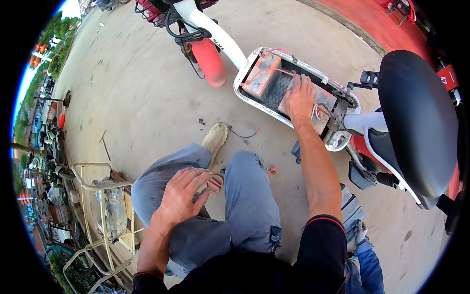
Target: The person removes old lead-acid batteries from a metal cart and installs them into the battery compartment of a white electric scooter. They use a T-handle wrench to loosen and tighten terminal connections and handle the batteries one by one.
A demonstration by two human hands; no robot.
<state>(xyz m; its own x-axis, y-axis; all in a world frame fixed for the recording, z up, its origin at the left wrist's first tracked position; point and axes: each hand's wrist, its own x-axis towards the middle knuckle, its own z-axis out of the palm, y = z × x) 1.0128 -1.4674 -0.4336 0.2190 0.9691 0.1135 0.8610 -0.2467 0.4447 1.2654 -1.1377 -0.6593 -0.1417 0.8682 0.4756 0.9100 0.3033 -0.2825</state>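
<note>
"Where's the battery?"

"I see the right-hand battery [324, 102] inside the scooter's open tray [263, 107], beside a second battery [261, 77]. My right hand [300, 98] lies across its top, fingers extended — I can't tell whether it grips."

"And the left?"

"My left hand [182, 196] grasps a reddish loop [215, 183] above the grey trousers [250, 201]."

"Any writing?"

"Dark lettering [218, 43] along the scooter's white tube [200, 19] — and a white mark on a red panel [446, 77], far right."
</note>
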